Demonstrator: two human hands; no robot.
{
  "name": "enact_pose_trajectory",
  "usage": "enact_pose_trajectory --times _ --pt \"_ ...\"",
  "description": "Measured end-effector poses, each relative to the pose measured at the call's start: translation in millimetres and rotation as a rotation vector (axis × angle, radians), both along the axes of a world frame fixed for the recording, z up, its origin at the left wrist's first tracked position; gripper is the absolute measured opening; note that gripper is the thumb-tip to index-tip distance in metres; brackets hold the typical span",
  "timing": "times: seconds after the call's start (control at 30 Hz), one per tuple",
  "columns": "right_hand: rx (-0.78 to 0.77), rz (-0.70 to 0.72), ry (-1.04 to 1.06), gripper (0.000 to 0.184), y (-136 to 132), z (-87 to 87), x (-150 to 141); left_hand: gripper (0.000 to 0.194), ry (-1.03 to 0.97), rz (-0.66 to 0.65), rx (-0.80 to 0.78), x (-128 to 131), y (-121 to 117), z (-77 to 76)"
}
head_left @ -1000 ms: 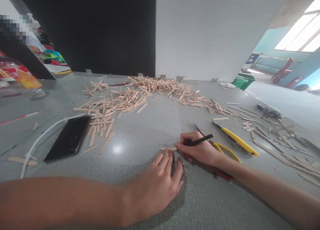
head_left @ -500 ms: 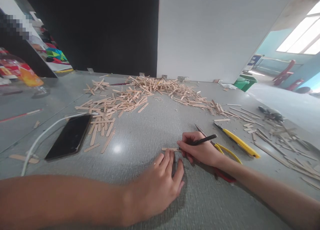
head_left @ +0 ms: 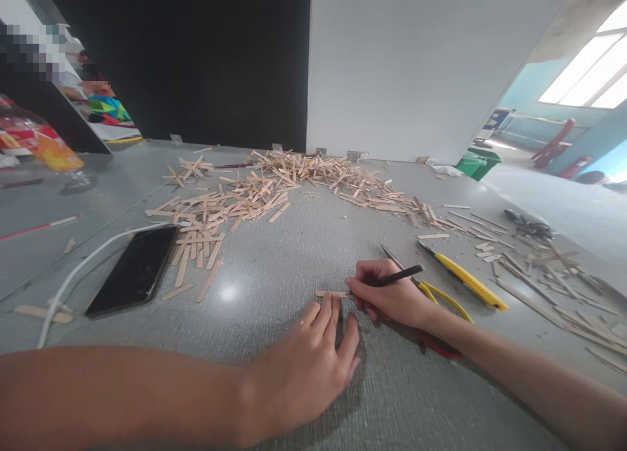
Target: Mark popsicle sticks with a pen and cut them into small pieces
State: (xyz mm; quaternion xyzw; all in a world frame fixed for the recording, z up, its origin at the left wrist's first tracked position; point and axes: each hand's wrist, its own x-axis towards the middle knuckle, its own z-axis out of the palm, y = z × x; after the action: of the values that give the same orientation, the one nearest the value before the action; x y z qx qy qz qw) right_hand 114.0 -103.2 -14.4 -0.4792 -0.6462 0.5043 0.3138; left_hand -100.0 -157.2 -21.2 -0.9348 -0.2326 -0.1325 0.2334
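Note:
A short wooden craft stick (head_left: 323,294) lies flat on the grey table in front of me. My left hand (head_left: 316,353) rests its outstretched fingertips on the stick's near edge, thumb spread apart. My right hand (head_left: 385,291) is closed around a black pen (head_left: 399,275), whose tip is at the right end of the stick, partly hidden by the fingers. Beside and under my right forearm are yellow-and-red-handled pliers (head_left: 443,297), partly covered. To their right lies a yellow utility knife (head_left: 465,278) with its blade pointing away.
A large heap of craft sticks (head_left: 264,190) spreads along the back. At left lie a phone (head_left: 134,268) and a white cable (head_left: 73,278). Cut strips (head_left: 533,307) litter the right side. A bottle (head_left: 44,141) lies far left. Black and white panels (head_left: 416,66) stand behind.
The view has shifted very slightly. Both hands, the pen and the stick keep nearly the same place.

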Motion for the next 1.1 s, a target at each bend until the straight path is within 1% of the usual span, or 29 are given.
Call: enact_pose_trajectory --times 0.3,0.5,0.77,0.97,1.03,1.1 --pt "0.002 0.021 0.014 0.037 0.0 -0.6 1.4 0.047 -0.008 -0.002 -0.002 0.6 0.0 4.0" --pt "0.013 0.018 -0.001 0.035 0.6 2.8 0.8 0.047 -0.012 -0.013 -0.001 0.8 0.3 2.4" --pt "-0.001 0.024 0.018 0.040 0.5 2.4 0.6 0.047 -0.012 -0.016 -0.004 -0.3 -2.0 2.6" --pt "0.020 -0.160 0.148 0.045 6.5 6.8 2.0 0.046 -0.009 -0.019 -0.013 -0.9 0.7 3.7" --pt "0.037 -0.188 0.180 0.043 7.7 5.3 2.5 0.046 -0.012 -0.027 0.005 -1.0 1.3 4.1" --pt "0.046 -0.173 0.203 0.043 7.2 2.7 2.6 0.046 -0.015 -0.036 0.019 -0.8 1.3 4.4"
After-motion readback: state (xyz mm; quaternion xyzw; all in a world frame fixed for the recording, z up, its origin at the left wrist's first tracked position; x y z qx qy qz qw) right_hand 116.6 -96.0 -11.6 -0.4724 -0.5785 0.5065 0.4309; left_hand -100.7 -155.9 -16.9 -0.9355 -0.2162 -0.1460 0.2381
